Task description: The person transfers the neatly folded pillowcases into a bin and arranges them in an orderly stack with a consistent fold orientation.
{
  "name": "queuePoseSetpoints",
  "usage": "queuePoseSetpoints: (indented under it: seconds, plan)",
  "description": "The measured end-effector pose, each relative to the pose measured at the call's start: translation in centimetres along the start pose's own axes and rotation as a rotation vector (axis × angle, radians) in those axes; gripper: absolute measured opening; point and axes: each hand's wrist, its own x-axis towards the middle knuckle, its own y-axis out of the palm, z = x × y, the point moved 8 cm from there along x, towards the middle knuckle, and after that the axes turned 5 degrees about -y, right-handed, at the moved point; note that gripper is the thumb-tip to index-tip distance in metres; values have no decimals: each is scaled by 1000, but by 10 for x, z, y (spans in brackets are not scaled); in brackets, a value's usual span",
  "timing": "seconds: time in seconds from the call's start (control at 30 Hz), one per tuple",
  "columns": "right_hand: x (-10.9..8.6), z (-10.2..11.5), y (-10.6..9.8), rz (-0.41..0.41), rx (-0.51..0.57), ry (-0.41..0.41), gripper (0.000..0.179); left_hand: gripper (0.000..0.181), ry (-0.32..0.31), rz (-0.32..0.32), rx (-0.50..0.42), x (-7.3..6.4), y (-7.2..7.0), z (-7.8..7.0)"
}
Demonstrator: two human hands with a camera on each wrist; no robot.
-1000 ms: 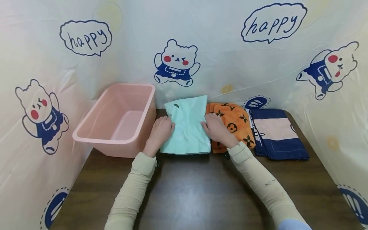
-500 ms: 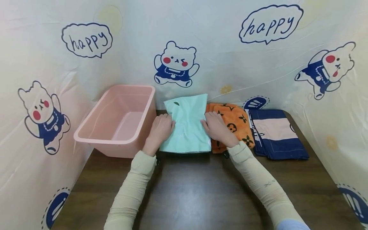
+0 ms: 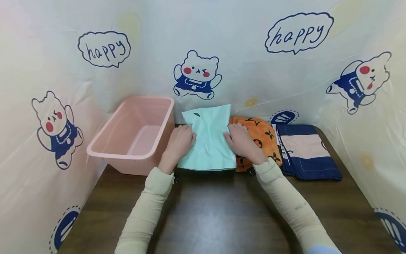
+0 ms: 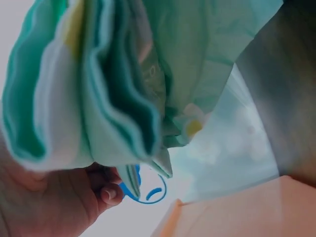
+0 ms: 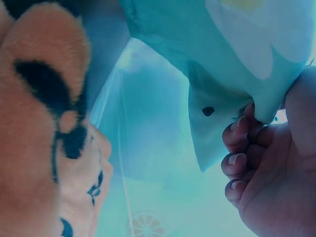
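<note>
Near the centre of the frame, a mint-green folded cloth (image 3: 210, 143) was held over the dark table (image 3: 203, 215), its lower edge seemingly raised off the surface. Its left side was pinched by the left hand (image 3: 179, 141), with the fingers curled, and its right side was gripped likewise by the right hand (image 3: 243, 141). Several loose layers were shown in the left wrist view, so the cloth could be judged light, soft and limp, neither fragile nor very slippery, though its folds might be spread if only an outer layer were caught. A hold on both side edges, with all layers pinched together, was judged best. The pink tub (image 3: 118, 155) was seen at centre left, the orange cloth (image 3: 268, 137) just right of centre
</note>
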Motion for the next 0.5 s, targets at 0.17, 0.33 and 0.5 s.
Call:
queuePoseSetpoints:
  seconds: [0.17,0.33,0.5]
  plan:
    - [1,6,-5,-17,-6,-18,28,30,-3,-21,-3,-2,-11,-1]
    - [2,10,-10,-35,-4,-24,27,30,-4,-5,5,-1,-16,-1]
    - [1,15,-17,-44,2,-24,28,30,10,-3,22,1,-22,-2]
